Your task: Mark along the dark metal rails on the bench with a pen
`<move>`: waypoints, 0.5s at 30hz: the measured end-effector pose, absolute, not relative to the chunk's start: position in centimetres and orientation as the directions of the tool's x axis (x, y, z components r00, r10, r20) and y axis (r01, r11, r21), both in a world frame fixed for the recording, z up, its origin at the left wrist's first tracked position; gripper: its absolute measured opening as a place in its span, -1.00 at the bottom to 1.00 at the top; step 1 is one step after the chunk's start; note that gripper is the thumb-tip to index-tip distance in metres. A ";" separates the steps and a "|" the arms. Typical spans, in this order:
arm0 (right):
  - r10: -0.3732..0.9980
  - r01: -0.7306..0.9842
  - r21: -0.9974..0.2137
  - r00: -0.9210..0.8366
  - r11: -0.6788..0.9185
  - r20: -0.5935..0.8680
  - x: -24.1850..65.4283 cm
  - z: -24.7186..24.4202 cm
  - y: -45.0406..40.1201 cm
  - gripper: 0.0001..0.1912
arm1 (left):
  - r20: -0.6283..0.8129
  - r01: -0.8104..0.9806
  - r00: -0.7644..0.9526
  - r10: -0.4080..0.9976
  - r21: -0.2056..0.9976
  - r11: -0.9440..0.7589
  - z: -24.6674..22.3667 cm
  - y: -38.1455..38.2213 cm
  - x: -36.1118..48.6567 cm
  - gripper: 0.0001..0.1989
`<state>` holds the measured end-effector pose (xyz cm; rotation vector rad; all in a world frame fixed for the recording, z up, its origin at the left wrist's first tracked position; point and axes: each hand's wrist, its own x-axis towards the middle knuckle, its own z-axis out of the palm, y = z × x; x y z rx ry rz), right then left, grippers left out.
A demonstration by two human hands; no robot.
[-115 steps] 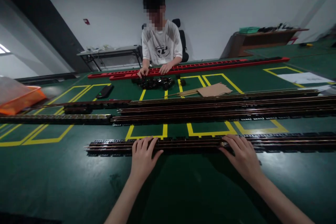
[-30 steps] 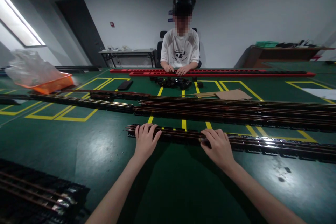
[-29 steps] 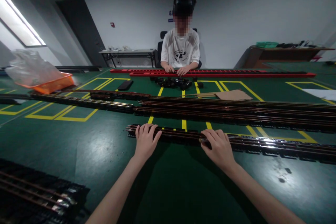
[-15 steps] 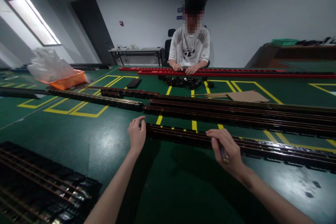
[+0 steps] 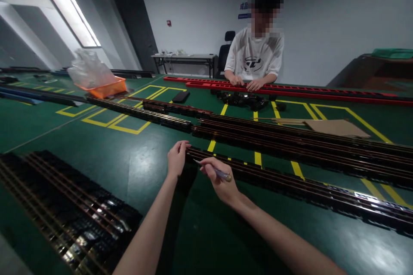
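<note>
One long, black, segmented strip with copper-coloured rods (image 5: 277, 176) is lying on the green, yellow-taped table (image 5: 138, 172). Our left grip (image 5: 176, 160) is curling at the strip's left end; we cannot tell whether it is pinching it. Our right grip (image 5: 224, 189) is pinching a slim, pale-handled, brass-ended tool (image 5: 222, 175), whose tip is pointing toward that end. Beyond the strip, we are seeing similar black strips (image 5: 290, 137), flat brown cardboard (image 5: 335, 128) and a co-worker's hands (image 5: 256, 84) at red slotted rails (image 5: 290, 89).

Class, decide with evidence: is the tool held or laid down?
Held: the right hand grips the tool, its tip pointing toward the left hand.
</note>
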<state>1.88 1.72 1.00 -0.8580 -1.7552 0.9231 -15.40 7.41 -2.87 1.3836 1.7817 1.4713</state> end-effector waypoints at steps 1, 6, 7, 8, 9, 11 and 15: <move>0.854 0.144 -0.872 -0.331 0.467 0.402 1.5 0.8 1.8 -0.74 | 0.250 0.415 -0.394 0.884 0.907 -0.071 -2.9 7.5 -15.5 -0.67; 0.909 0.168 -0.923 -0.303 0.346 0.285 0.4 0.3 2.5 -0.82 | 0.245 0.395 -0.364 0.899 0.914 -0.089 -2.9 8.0 -16.0 -0.70; 0.917 0.168 -0.930 -0.293 0.328 0.270 0.2 0.2 2.7 -0.84 | 0.246 0.389 -0.349 0.904 0.916 -0.099 -2.9 8.1 -16.1 -0.71; 0.921 0.166 -0.932 -0.284 0.321 0.267 -0.1 0.2 2.8 -0.85 | 0.250 0.386 -0.336 0.908 0.916 -0.110 -2.9 8.2 -16.3 -0.72; 0.922 0.160 -0.932 -0.274 0.324 0.274 -0.3 0.1 3.0 -0.86 | 0.256 0.387 -0.328 0.909 0.915 -0.117 -2.9 8.2 -16.4 -0.73; 0.921 0.146 -0.931 -0.261 0.333 0.289 -0.5 0.0 3.1 -0.85 | 0.262 0.391 -0.324 0.909 0.912 -0.123 -3.0 8.3 -16.5 -0.74; 0.917 0.162 -0.927 -0.279 0.339 0.286 -0.5 0.0 2.9 -0.84 | 0.260 0.403 -0.328 0.908 0.908 -0.114 -3.0 8.4 -16.6 -0.76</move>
